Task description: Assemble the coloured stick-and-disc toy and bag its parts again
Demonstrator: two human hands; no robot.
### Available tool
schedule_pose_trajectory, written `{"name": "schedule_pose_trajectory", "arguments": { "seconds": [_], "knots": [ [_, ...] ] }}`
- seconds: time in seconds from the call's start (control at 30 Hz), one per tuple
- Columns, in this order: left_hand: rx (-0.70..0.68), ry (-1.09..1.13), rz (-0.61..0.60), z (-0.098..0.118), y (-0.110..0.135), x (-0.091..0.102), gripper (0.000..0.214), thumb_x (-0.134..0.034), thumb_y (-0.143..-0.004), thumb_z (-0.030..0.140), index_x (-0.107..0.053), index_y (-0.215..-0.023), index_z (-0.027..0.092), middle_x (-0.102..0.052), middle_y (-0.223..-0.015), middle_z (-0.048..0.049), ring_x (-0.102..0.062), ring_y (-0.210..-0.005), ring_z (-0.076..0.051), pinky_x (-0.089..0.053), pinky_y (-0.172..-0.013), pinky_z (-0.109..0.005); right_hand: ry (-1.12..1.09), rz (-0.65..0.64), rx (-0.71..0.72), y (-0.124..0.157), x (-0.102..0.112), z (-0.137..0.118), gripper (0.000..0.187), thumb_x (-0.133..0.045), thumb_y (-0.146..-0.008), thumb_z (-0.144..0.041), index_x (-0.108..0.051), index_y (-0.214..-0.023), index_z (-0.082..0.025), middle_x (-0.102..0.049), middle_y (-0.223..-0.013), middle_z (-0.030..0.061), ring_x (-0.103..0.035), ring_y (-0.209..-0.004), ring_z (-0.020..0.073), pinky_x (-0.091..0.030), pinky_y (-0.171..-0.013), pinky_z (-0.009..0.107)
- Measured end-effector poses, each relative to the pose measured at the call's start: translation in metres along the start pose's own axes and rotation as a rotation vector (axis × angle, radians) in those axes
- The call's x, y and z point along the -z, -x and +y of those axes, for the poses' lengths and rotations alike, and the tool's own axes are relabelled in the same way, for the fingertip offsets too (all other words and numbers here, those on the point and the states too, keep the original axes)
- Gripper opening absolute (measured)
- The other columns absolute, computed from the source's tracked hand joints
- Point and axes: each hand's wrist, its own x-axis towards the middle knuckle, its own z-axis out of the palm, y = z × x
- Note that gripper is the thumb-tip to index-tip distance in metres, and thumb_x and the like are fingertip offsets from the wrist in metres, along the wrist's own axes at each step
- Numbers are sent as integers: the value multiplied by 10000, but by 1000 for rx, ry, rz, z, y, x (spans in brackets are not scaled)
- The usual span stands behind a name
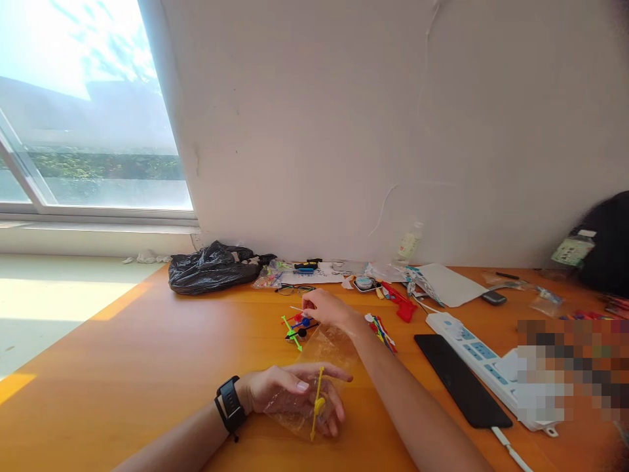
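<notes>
My left hand (289, 396), with a black watch on its wrist, grips the mouth of a clear plastic bag (330, 354) near the table's front. A yellow plastic stick (318, 401) lies across that hand. Farther out, my right hand (328, 309) pinches a thin white stick over a small pile of coloured plastic sticks (296, 326) in green, red, blue and black. The bag stretches between my two hands.
An orange wooden table (147, 367) meets a white wall. A black plastic bag (211, 267) sits at the back left. A black phone (460, 380) and a white power strip (484, 364) lie to the right. More coloured sticks (381, 328), a red toy (400, 303), papers and a bottle (410, 241) line the wall.
</notes>
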Motion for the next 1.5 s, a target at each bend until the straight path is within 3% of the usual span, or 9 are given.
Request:
{"name": "schedule_pose_trajectory", "arguments": {
  "seconds": [0.2,0.47,0.6,0.7,0.87,1.07,1.2,1.33,1.5],
  "knots": [
    [-17,12,-10,-1,1,2,798,-692,-859,434,-428,-1556,149,-663,-1250,-177,-692,-1102,-327,-491,-893,-412,-66,-5,36,-2,4,2,98,-746,-842,-249,-693,-871,-173,-697,-843,14,-591,-772,156,-397,-673,235],
    [-44,1,7,0,0,0,901,-689,-866,528,-362,-1603,126,-656,-1229,-204,-686,-1091,-344,-495,-796,-360,-183,46,88,-1,13,-1,110,-655,-905,-262,-696,-943,-166,-701,-929,45,-599,-810,167,-446,-709,259],
    [-86,-6,22,2,-1,-3,844,-673,-879,518,-407,-1583,136,-672,-1202,-188,-691,-1051,-321,-488,-842,-366,-240,84,110,-1,21,0,124,-649,-905,-298,-671,-911,-176,-667,-877,26,-578,-772,159,-446,-694,261],
    [-124,10,43,3,-2,-4,819,-675,-879,511,-440,-1564,128,-677,-1177,-182,-685,-1026,-307,-475,-889,-383,-310,125,123,7,42,-6,229,-622,-935,-420,-647,-930,-192,-613,-805,-4,-550,-709,142,-438,-654,252],
    [-224,48,91,6,-2,-1,852,-657,-872,553,-434,-1561,104,-666,-1157,-189,-673,-984,-300,-463,-864,-380,-629,265,153,45,99,-31,314,-674,-922,-513,-633,-942,-202,-483,-689,-37,-439,-612,115,-380,-564,237],
    [-243,111,129,8,-1,1,895,-603,-902,615,-323,-1619,157,-652,-1203,-189,-674,-1012,-318,-464,-859,-397,-560,249,192,101,143,-60,296,-712,-912,-469,-702,-1002,-187,-597,-791,30,-518,-680,144,-434,-578,265],
    [-252,90,125,8,-1,-1,926,-576,-920,628,-214,-1654,195,-657,-1222,-193,-678,-1013,-314,-460,-857,-398,-337,82,147,114,146,-72,263,-655,-948,-432,-725,-1011,-186,-651,-800,26,-545,-686,138,-418,-605,254],
    [-267,69,118,7,-2,-2,935,-548,-941,623,-100,-1670,245,-654,-1262,-190,-683,-1022,-311,-458,-836,-391,-241,-14,205,105,135,-81,186,-637,-939,-338,-730,-1004,-190,-718,-921,37,-619,-812,161,-455,-708,259],
    [-252,48,100,7,-1,-3,925,-525,-946,639,-83,-1671,271,-651,-1268,-175,-682,-1026,-312,-455,-857,-414,-196,-102,265,89,114,-88,124,-662,-880,-239,-726,-976,-193,-709,-842,10,-607,-736,142,-427,-623,226]
  ]
}}
